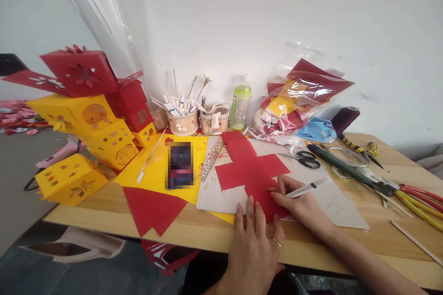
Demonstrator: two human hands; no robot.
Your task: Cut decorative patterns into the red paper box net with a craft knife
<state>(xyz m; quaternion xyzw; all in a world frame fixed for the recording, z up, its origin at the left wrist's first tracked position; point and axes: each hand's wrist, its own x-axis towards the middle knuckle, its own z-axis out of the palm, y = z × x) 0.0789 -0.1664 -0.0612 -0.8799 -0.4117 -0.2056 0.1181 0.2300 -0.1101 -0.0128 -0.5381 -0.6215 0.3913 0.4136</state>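
A cross-shaped piece of red paper [244, 166] lies on a pale grey board [314, 203] at the table's front. Its lower arm sits under both hands. My left hand [254, 239], with a ring on one finger, rests its spread fingertips along the paper's near edge. In my right hand [294, 200] a slim white pen [308, 187] with a black band is pinched. It slants up to the right, and its tip over the red paper is hidden by my fingers. Beside the cross lies a transparent patterned ruler [212, 159]. Black-handled scissors [307, 159] lie on the board's right part.
Red and yellow cut-out paper boxes [83, 73] are stacked at left. A blurred-out dark item [180, 165] lies on yellow paper [138, 177]. A marker pot [182, 122], green bottle [240, 101] and plastic bag [294, 101] stand behind. Pliers [415, 196] lie at right.
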